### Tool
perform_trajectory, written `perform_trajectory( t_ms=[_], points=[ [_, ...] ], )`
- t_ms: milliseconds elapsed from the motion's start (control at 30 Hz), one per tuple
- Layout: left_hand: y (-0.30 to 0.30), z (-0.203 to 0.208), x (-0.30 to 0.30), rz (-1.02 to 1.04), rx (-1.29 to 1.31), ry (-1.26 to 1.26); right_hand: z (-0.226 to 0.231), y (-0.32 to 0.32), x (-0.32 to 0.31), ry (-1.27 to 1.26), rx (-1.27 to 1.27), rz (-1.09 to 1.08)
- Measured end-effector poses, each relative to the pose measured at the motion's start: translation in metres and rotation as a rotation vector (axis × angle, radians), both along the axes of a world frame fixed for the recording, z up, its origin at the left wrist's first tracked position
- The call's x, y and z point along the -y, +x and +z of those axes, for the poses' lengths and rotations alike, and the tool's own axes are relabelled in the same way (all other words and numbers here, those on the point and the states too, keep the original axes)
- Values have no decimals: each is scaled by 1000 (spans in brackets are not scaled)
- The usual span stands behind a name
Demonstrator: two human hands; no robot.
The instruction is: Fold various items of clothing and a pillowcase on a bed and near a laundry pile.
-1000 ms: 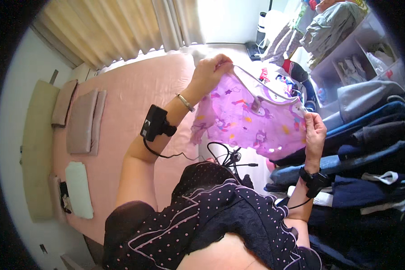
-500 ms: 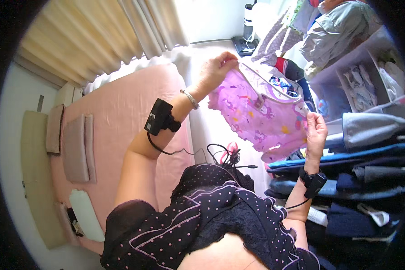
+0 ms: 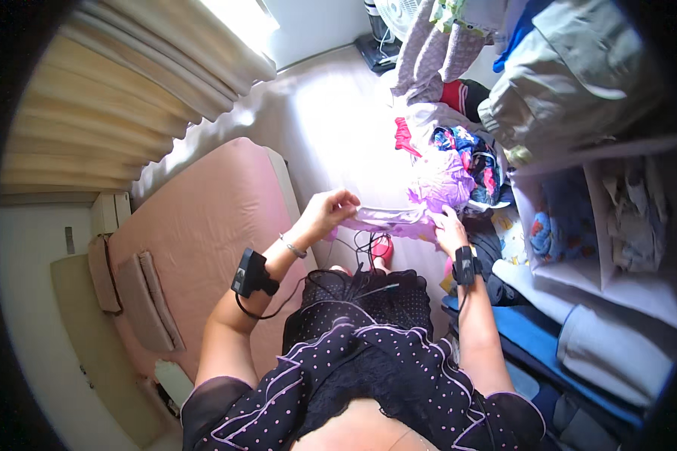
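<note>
A light purple-pink printed garment with pale edging [image 3: 390, 218] is stretched between my two hands, held low in front of my body. My left hand [image 3: 329, 214] pinches its left end. At the other end, my right hand [image 3: 450, 230] grips the edge, close to the clothes pile. A crumpled lilac garment [image 3: 441, 179] lies on that pile just beyond my right hand. Beside it are a dark floral garment [image 3: 480, 161] and a small red piece of cloth [image 3: 405, 137]. Much of the held garment hangs out of sight below its upper edge.
A pink-covered bed [image 3: 210, 218] stands at my left, with curtains [image 3: 120, 75] behind it. On the right are an open compartment shelf [image 3: 560, 276], folded trousers [image 3: 617, 346] and hanging clothes [image 3: 572, 71]. Cables dangle before my dress; a fan [image 3: 395, 13] stands far off.
Both hands have come down and nearer my body, with the right one moving left. The garment, earlier spread with its print facing me, now appears as a narrow strip. My view has shifted too.
</note>
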State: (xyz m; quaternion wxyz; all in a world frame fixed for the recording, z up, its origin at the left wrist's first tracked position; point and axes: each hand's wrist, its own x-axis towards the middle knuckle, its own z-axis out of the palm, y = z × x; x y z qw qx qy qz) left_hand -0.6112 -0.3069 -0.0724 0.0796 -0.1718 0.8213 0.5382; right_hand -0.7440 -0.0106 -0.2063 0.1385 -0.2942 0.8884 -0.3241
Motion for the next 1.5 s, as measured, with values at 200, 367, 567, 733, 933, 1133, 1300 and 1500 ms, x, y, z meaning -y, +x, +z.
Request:
perform_trajectory(
  t_ms=[200,367,567,733,933,1133,1300,1500],
  points=[
    [-22,-32,2,-18,76,80,-77,-21,12,-229,529,-528],
    [-40,-50,6,-169,15,72,-122,-29,6,-640,788,-945],
    [-50,-61,9,-243,-8,116,-162,-43,14,-1059,1184,-967],
    [-56,-57,19,-235,29,173,-171,-48,34,-1105,1389,-1073],
    [-48,-59,35,-223,55,186,-107,-21,46,-947,1061,-912],
    [-33,-72,59,-192,106,203,-1,14,62,-730,772,-767],
    [-28,-67,62,-33,112,573,59,57,92,-640,661,-158],
    [-33,-29,49,-306,-60,333,87,96,111,-635,557,5]
  ],
)
